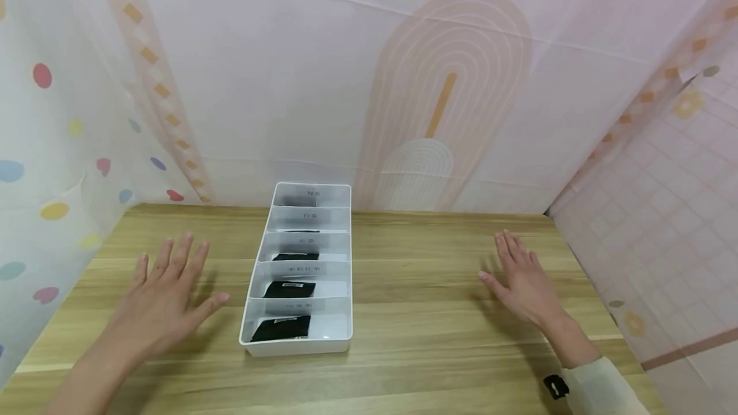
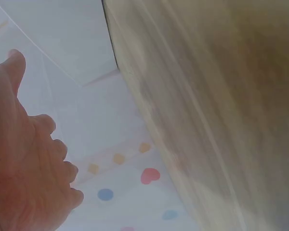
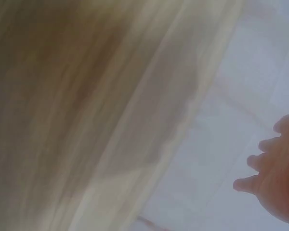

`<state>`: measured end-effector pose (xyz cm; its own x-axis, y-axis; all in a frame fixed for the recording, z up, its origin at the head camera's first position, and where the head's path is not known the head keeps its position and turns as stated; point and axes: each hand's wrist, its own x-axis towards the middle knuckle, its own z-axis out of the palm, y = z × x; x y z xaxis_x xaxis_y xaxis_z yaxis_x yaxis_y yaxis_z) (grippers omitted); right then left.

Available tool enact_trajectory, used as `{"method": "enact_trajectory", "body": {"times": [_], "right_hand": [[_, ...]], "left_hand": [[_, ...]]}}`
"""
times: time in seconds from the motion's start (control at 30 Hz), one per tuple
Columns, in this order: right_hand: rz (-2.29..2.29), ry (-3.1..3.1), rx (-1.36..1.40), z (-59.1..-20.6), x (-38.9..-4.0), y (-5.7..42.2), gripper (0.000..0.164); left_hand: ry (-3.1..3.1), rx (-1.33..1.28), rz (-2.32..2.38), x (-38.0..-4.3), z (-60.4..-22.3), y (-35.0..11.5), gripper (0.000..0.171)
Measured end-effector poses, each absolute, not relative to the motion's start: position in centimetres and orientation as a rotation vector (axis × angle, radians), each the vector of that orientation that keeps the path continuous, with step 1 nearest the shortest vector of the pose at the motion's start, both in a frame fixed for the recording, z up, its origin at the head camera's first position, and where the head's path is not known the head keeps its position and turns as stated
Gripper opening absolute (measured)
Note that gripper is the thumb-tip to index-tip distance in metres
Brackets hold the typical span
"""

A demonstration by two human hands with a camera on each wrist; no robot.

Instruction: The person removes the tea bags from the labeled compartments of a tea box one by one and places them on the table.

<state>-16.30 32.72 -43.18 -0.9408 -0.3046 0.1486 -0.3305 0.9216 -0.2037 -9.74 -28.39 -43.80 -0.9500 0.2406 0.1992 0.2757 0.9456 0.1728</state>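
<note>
A white tray with several compartments point(image 1: 350, 261) stands on the wooden table, left of the middle in the head view. Black packets point(image 1: 282, 328) lie in its nearer compartments, and the farther ones are harder to make out. Printed labels mark the compartment walls. To the tray's left, my left hand point(image 1: 164, 309) is spread palm down over the table, its thumb apart from the tray. Far to the right, my right hand point(image 1: 521, 284) has its fingers extended and holds nothing. Both wrist views show the hands, left point(image 2: 31, 163) and right point(image 3: 279, 168), with nothing in them.
The wooden table point(image 1: 426, 312) runs back to a patterned curtain point(image 1: 277, 82). More curtain hangs along the left and right sides. A black clip-like item point(image 1: 556, 387) sits at the right sleeve point(image 1: 602, 389).
</note>
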Motion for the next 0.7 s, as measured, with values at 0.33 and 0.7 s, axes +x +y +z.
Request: {"method": "enact_trajectory", "body": {"times": [0.33,0.7], "right_hand": [[0.338,-2.891,0.566,-42.9,-15.9,31.1,0.083],[0.354,-2.808,0.679,-42.9,-15.6,28.7,0.084]], "left_hand": [[-2.886,-0.481,-0.372,-8.8,-44.1,-27.7,0.101],[-2.819,-0.576,-0.413,-7.9,-44.0,-26.1,0.104]]}}
